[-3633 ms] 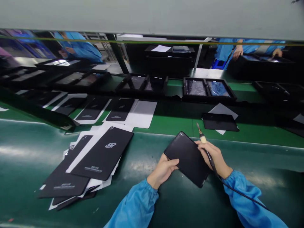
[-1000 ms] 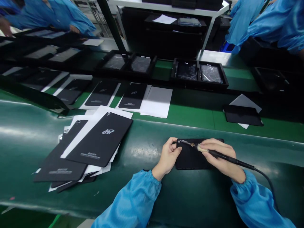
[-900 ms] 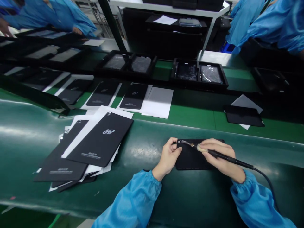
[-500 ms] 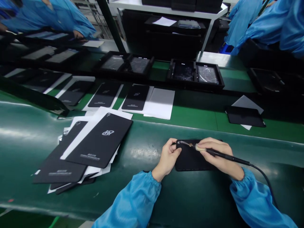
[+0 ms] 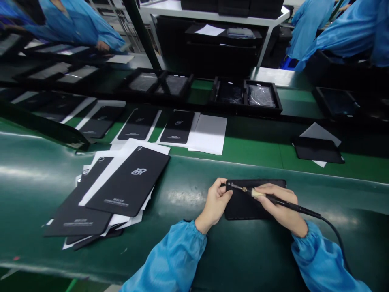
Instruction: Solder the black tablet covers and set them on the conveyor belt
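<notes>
A small black tablet (image 5: pixel 243 205) lies flat on the dark green belt (image 5: pixel 188 190) in front of me. My left hand (image 5: pixel 215 203) is closed at the tablet's left edge, thumb and fingers pinched at its top left corner. My right hand (image 5: pixel 281 209) grips a corded soldering iron (image 5: pixel 258 194) like a pen. The iron's metal tip touches the tablet's top left corner, right by my left fingers. Its black cable (image 5: pixel 334 231) runs off to the right.
A fanned stack of black back covers (image 5: pixel 127 186) with white sheets lies to the left. More covers (image 5: pixel 178 125) and a white sheet (image 5: pixel 208 134) rest on the green strip behind. Black trays (image 5: pixel 246 95) line the far side. People in blue coats (image 5: pixel 343 36) work beyond.
3.6 s ago I held the tablet tilted up in both hands. It now lies flat, and the iron's tip has come onto its corner. In the last second my hands barely moved.
</notes>
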### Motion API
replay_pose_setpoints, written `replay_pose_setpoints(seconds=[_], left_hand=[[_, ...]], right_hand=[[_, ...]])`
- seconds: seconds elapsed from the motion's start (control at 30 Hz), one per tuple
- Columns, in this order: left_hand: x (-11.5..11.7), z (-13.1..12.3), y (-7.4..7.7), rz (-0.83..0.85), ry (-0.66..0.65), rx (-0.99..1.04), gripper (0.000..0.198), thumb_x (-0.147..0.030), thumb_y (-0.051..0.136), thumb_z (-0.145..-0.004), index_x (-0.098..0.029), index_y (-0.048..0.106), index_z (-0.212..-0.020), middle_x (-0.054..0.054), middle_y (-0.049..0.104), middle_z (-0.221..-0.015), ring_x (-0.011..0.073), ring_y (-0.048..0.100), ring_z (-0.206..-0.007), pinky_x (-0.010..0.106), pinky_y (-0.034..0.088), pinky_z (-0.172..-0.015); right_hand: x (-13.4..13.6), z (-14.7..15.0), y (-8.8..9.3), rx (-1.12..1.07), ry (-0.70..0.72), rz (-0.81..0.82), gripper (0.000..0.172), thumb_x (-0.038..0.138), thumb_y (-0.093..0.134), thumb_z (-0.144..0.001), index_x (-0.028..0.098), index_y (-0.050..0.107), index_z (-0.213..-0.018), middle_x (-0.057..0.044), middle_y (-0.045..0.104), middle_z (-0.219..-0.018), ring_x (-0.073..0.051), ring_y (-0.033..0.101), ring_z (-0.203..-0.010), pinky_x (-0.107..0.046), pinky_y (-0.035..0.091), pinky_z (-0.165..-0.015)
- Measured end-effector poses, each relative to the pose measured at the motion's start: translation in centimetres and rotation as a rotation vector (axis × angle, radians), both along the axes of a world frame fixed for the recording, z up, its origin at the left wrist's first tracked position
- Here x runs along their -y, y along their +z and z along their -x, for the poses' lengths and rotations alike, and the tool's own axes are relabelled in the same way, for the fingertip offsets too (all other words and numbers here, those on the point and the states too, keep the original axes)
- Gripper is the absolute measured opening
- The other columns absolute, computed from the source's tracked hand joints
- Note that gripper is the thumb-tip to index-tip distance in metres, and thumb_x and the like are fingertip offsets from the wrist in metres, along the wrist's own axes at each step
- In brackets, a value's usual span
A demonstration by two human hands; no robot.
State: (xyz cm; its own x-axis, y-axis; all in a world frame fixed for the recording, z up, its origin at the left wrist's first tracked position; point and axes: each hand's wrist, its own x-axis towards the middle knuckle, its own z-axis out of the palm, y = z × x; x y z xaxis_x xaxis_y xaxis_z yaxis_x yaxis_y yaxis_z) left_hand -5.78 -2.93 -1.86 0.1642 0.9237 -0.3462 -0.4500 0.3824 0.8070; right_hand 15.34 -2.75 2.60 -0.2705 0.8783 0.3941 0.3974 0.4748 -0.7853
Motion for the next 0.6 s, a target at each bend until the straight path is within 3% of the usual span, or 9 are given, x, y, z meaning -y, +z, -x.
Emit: replay_pose_setpoints(seconds=[0.4, 0.6], left_hand=[[0.0, 0.1, 0.0, 0.001, 0.011, 0.000, 0.037, -0.028, 0.080, -0.073, -0.019, 0.053, -0.096, 0.000, 0.074, -0.075, 0.0103, 0.064, -0.055, 0.020, 0.049, -0.056], [-0.1, 0.0, 0.3, 0.007, 0.029, 0.006, 0.037, -0.030, 0.081, -0.072, -0.020, 0.052, -0.094, -0.001, 0.073, -0.073, 0.0109, 0.064, -0.055, 0.021, 0.050, -0.057]], right_hand=[[0.0, 0.3, -0.6, -0.004, 0.019, -0.004, 0.011, 0.020, 0.067, -0.091, 0.022, 0.075, -0.098, -0.005, 0.077, -0.091, -0.020, 0.075, -0.083, -0.031, 0.062, -0.076], [2.3, 0.7, -0.7, -0.012, -0.196, -0.047, 0.010, 0.021, 0.070, -0.087, 0.021, 0.074, -0.097, -0.005, 0.078, -0.090, -0.019, 0.076, -0.077, -0.028, 0.063, -0.071]])
